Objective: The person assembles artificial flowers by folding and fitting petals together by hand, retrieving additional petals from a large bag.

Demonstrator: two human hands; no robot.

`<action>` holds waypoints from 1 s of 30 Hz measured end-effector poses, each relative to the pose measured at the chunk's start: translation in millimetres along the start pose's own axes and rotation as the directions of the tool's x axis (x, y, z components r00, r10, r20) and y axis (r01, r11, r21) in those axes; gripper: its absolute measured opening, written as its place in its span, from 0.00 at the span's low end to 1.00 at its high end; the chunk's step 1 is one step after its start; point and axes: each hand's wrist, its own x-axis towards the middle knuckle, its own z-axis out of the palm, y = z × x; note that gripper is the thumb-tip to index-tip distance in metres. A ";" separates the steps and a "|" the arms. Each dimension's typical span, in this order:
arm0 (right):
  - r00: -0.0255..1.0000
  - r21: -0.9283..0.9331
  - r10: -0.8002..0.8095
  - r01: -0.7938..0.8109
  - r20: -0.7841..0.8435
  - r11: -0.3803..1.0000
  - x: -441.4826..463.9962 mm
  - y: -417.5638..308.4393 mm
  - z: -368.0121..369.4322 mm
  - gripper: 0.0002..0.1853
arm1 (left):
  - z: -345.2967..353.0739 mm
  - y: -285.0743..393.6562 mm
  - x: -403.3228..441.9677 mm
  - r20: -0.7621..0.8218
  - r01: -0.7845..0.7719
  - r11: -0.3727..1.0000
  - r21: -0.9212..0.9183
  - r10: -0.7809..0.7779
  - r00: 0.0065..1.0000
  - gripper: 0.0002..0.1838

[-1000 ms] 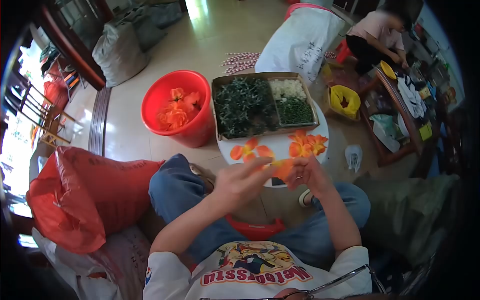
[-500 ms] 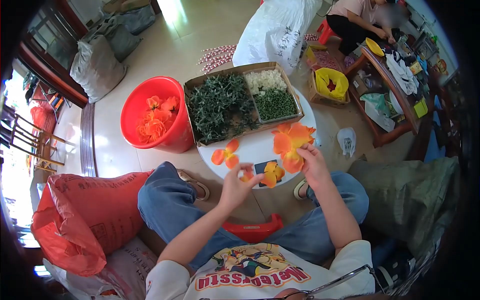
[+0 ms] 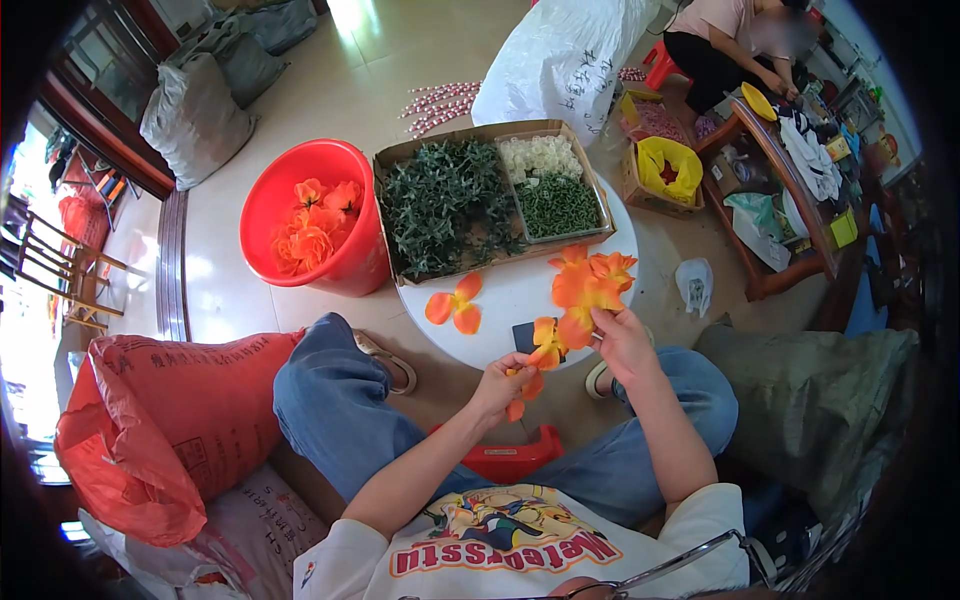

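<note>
My left hand (image 3: 500, 388) pinches an orange artificial petal piece (image 3: 526, 392) at the near edge of the round white table (image 3: 460, 345). Just beyond it, a yellow-orange petal piece (image 3: 547, 343) overlaps a small dark square (image 3: 522, 337); whether my left fingers touch that piece I cannot tell. To the right, the closed fingers of my right hand (image 3: 628, 348) grip the lower edge of a cluster of orange petals (image 3: 584, 292). A ruffled orange flower (image 3: 614, 268) shows behind this cluster. Another petal piece (image 3: 456, 304) lies flat on the table at the left.
A cardboard tray (image 3: 455, 272) on the table holds green leaves, with a clear box (image 3: 560, 237) of white bits and green stems. At left stands a red bucket (image 3: 262, 215) of orange flowers. Sacks (image 3: 190, 410) flank my legs. A person (image 3: 715, 45) sits at the far right.
My left hand has closed on a petal piece and moved slightly nearer to me. My right hand, with its petals, has shifted a little down and right.
</note>
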 end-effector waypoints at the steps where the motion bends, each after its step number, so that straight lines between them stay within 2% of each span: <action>1: 1.000 -0.012 -0.005 0.005 0.003 1.000 -1.6 -0.5 1.2 0.14 | 2.3 2.1 -2.5 -0.033 0.020 1.000 0.024 -0.019 0.999 0.04; 2: 1.000 -0.023 -0.011 0.011 0.006 1.000 -2.8 -0.8 2.4 0.15 | 4.1 4.6 -4.3 -0.065 0.040 0.998 0.047 -0.037 0.997 0.05; 5: 1.000 -0.032 -0.018 0.017 -0.021 0.999 -5.2 0.4 0.7 0.17 | -1.9 -5.4 1.7 -0.301 -0.198 0.972 0.124 0.227 0.926 0.07; 8: 0.998 -0.008 -0.052 0.052 -0.035 0.999 -6.8 1.7 0.6 0.18 | 11.2 30.9 -17.7 -0.397 -0.291 0.942 0.165 0.333 0.855 0.08; 11: 0.998 -0.006 -0.055 0.055 -0.013 0.998 -14.2 -0.7 10.5 0.19 | 16.0 57.8 -29.1 -0.286 -0.335 0.917 0.215 0.388 0.877 0.10; 14: 0.999 -0.065 -0.037 0.039 0.023 0.997 -18.2 1.4 15.7 0.18 | 28.7 81.6 -42.2 -0.138 -0.294 0.889 0.350 0.359 0.923 0.11; 17: 0.998 -0.123 -0.003 0.010 0.055 0.992 -20.3 5.6 18.3 0.17 | 35.4 82.7 -37.0 -0.064 -0.304 0.898 0.317 0.340 0.938 0.13; 19: 0.998 -0.151 0.000 0.009 0.061 0.988 -20.3 8.5 18.7 0.16 | 34.6 86.1 -33.4 -0.020 -0.256 0.879 0.403 0.288 0.957 0.14; 21: 0.998 -0.178 -0.023 0.032 0.052 0.983 -18.4 10.1 18.7 0.13 | 35.3 90.8 -29.1 0.002 -0.251 0.851 0.461 0.281 0.960 0.14; 24: 0.972 -0.410 -0.232 0.191 -0.050 0.892 -23.8 3.2 27.6 0.10 | 36.4 101.3 -27.0 -0.031 -0.276 0.817 0.507 0.337 0.941 0.14; 25: 0.875 -0.582 -0.480 0.423 0.063 0.695 -24.5 -0.1 27.7 0.11 | 35.5 106.7 -28.8 -0.065 -0.268 0.809 0.522 0.352 0.934 0.14; 26: 0.716 -0.692 -0.662 0.593 0.221 0.411 -25.0 -3.4 26.8 0.12 | 34.6 109.2 -29.6 -0.099 -0.259 0.802 0.538 0.365 0.926 0.13; 27: 0.516 -0.728 -0.755 0.682 0.404 0.076 -26.0 -5.6 26.1 0.14 | 33.0 107.7 -28.1 -0.086 -0.253 0.831 0.496 0.336 0.938 0.15; 29: 0.448 -0.729 -0.692 0.665 0.566 -0.166 -32.8 -3.2 29.0 0.17 | 27.2 101.1 -24.2 -0.060 -0.231 0.882 0.410 0.279 0.958 0.20; 30: 0.418 -0.707 -0.644 0.648 0.641 -0.283 -36.0 0.5 30.7 0.18 | 25.8 96.6 -24.1 -0.051 -0.171 0.918 0.357 0.202 0.978 0.21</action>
